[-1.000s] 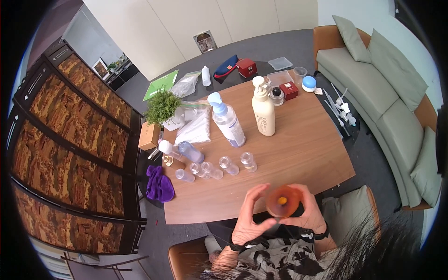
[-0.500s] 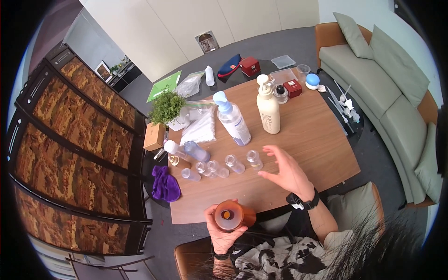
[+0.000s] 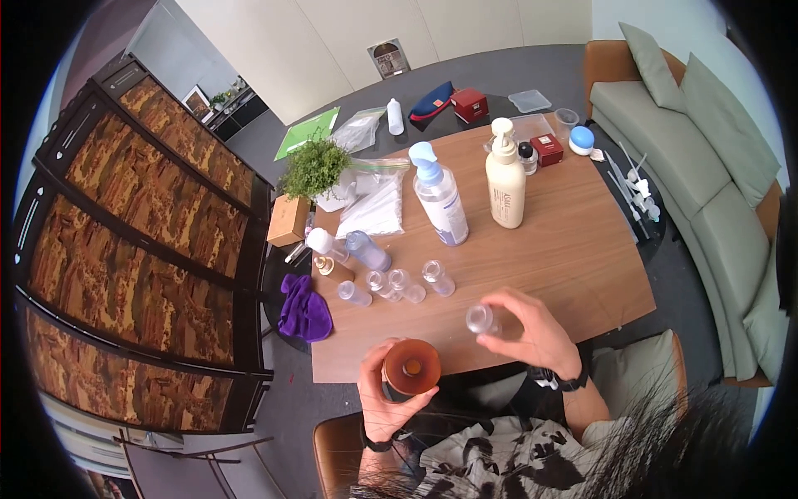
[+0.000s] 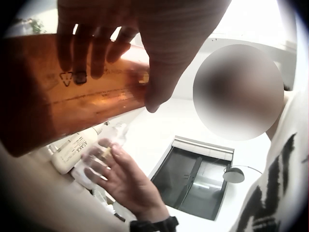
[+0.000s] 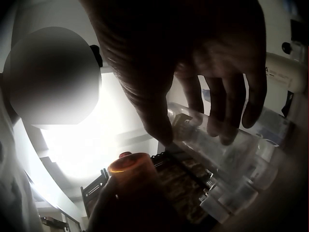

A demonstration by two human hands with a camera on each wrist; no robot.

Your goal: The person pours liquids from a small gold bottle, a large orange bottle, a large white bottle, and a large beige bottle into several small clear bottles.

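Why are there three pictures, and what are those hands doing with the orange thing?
A person wears three cameras: one on the head, one on each wrist. The big picture looks down from the head at a wooden table with pump bottles, little clear bottles and a small plant. The left hand grips an amber bottle. The right hand pinches a small clear bottle. The other two pictures look up from the wrists, so the hands look huge.
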